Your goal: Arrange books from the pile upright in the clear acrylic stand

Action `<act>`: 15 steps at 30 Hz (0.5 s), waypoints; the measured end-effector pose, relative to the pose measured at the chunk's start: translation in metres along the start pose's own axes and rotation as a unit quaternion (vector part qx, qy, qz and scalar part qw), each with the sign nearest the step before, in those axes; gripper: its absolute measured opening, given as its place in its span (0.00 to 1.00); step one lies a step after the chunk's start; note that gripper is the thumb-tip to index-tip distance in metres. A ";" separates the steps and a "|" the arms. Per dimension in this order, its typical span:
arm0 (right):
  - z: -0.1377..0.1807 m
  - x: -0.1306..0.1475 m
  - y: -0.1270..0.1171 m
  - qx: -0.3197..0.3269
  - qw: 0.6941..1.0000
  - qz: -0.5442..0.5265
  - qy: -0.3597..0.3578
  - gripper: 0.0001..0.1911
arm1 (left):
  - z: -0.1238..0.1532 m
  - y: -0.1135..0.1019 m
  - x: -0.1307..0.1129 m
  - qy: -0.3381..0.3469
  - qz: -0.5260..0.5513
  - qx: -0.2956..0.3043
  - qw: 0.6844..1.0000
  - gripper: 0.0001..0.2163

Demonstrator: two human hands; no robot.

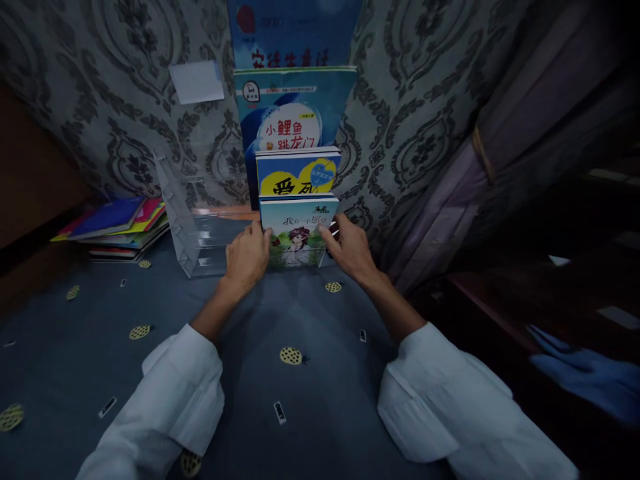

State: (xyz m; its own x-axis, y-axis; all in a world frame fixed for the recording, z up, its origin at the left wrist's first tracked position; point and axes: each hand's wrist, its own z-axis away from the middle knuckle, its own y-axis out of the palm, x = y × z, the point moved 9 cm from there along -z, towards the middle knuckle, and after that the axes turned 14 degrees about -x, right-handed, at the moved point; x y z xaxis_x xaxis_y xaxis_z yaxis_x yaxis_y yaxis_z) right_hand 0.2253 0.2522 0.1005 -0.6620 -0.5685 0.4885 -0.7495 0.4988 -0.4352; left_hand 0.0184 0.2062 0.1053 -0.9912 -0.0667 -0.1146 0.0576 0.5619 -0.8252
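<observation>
A small book (295, 233) with a pale green cover and a drawn figure stands upright in the lowest, front tier of a clear plastic stepped rack (181, 240). My left hand (249, 255) grips its left edge, thumb on the cover. On the opposite edge my right hand (350, 248) does the same, its other fingers mostly hidden behind the book. Behind rise a blue and yellow book (299, 167), a teal book (295, 100) and a tall blue book (295, 33), each higher than the one before it.
Left of the rack lies a pile of colourful books (117, 220). Patterned wallpaper (415, 80) backs the bed-like surface (240, 400), which has a pineapple print. A tied curtain (450, 193) hangs at right, above a dark ledge with blue cloth (590, 380).
</observation>
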 end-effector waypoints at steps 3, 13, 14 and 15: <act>0.001 -0.002 0.004 0.006 1.000 -0.011 0.007 0.12 | 0.001 0.004 0.002 -0.007 0.001 0.016 1.000 0.16; 0.005 -0.008 0.011 -0.035 0.999 -0.005 0.015 0.10 | 0.002 0.014 0.003 -0.001 0.022 0.015 1.000 0.14; 0.005 -0.008 0.011 -0.039 0.999 -0.006 0.014 0.10 | 0.002 0.014 0.002 0.000 0.024 0.016 1.000 0.14; 0.005 -0.008 0.011 -0.042 0.999 -0.007 0.014 0.09 | 0.002 0.014 0.002 0.000 0.024 0.016 1.000 0.13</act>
State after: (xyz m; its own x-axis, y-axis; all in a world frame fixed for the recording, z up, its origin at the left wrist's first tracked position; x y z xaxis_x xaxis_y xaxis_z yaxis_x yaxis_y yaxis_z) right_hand 0.2224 0.2592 0.0879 -0.6500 -0.5576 0.5163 -0.7559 0.5445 -0.3636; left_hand 0.0174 0.2123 0.0926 -0.9872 -0.0392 -0.1548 0.1097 0.5380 -0.8358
